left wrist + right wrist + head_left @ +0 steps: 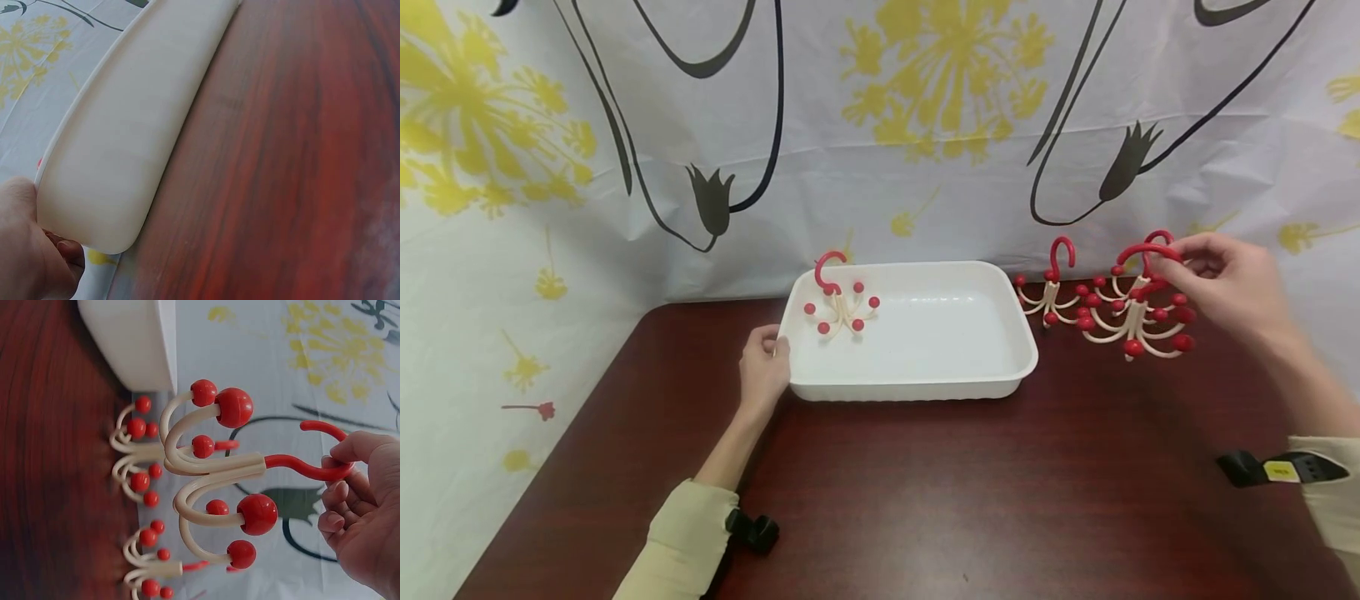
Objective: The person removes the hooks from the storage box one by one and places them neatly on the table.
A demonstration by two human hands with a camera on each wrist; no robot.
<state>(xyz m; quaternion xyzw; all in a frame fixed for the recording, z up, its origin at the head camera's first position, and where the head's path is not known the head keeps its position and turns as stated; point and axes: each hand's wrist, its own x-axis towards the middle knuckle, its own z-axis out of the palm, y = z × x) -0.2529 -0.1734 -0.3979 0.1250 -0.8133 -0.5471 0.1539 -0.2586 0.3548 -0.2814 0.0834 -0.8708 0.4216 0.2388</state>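
Note:
My left hand (pixel 762 371) grips the left end of a white rectangular tray (pixel 910 388), its thumb at the rim. In the left wrist view the tray's long outer wall (pixel 119 131) runs away from the hand. One multi-arm hook hanger (pixel 840 310), with a red hook and cream arms tipped by red balls, stands inside the tray at the left. Right of the tray, my right hand (pixel 1232 283) pinches the red hook of a matching hanger (pixel 247 464), held upright above the table. Behind it another hanger (pixel 164 569) is partly hidden.
Another such hanger (pixel 1050 293) stands just right of the tray. The dark reddish wooden table (pixel 970 492) extends toward me. A white cloth (pixel 910 200) with yellow flowers and dark stems hangs behind its back edge.

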